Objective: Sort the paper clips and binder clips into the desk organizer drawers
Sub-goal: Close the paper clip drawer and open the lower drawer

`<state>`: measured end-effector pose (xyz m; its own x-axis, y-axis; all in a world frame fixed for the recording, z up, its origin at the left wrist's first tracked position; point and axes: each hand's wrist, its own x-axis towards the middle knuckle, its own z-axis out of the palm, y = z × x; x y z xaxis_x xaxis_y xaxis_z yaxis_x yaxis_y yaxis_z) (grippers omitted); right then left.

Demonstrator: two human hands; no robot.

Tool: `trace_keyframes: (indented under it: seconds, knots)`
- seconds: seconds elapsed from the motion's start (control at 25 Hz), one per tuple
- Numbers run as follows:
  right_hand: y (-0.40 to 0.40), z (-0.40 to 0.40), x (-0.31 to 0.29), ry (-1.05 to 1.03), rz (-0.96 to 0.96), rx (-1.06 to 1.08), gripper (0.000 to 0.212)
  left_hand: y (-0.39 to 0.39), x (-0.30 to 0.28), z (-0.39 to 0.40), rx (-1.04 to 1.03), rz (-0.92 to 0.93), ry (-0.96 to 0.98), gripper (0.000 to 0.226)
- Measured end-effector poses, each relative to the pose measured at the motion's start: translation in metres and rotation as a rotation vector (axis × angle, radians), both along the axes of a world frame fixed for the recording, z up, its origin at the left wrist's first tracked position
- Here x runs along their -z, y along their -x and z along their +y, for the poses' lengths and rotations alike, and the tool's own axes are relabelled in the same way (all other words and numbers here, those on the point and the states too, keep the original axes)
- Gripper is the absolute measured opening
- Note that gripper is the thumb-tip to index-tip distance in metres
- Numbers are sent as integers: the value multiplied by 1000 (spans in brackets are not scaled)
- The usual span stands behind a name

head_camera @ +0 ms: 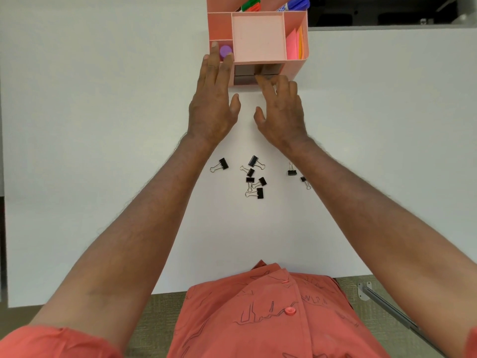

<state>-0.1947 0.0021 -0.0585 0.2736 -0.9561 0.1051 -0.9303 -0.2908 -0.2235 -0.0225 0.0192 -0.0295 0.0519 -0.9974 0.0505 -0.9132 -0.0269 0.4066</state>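
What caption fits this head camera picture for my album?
Left hand steadies pink plastic desk organizer; right hand reaches its grey drawers; black metal binder clips wait.

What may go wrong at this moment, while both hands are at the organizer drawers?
The right hand reaches the drawers with fingertips only; a hard pull may slide the pink organizer, although the left hand rests on its left corner. The binder clips lie loose under the forearms, so a lowered arm may scatter them.

White table, pink desk organizer, perhaps eight binder clips
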Motion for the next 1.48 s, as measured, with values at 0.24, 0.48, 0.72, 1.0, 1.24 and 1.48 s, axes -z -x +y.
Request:
trace_keyframes:
  seconds: [0.24, 0.48, 0.72, 1.0, 1.24, 1.48]
  knots:
    - [-3, 2, -2, -52, -12, -4, 68, 0, 1, 0, 6, 32, 5, 78]
    - [3, 32, 0, -82, -33, -4, 69, 0, -1, 0, 13, 13, -12, 78]
    - [5, 38, -6, -131, -72, -23, 71, -1, -2, 0, 30, 8, -37, 81]
    - [58, 77, -5, -148, -409, 155, 51, -5, 9, 51, 41, 98, 32, 77]
    - [85, 161, 35, -193, -146, 107, 74, 25, 51, 164, 105, 59, -193, 73]
    - [77, 169, 39, -130, -86, 55, 54, 41, 56, 196, 202, -78, -223, 73]
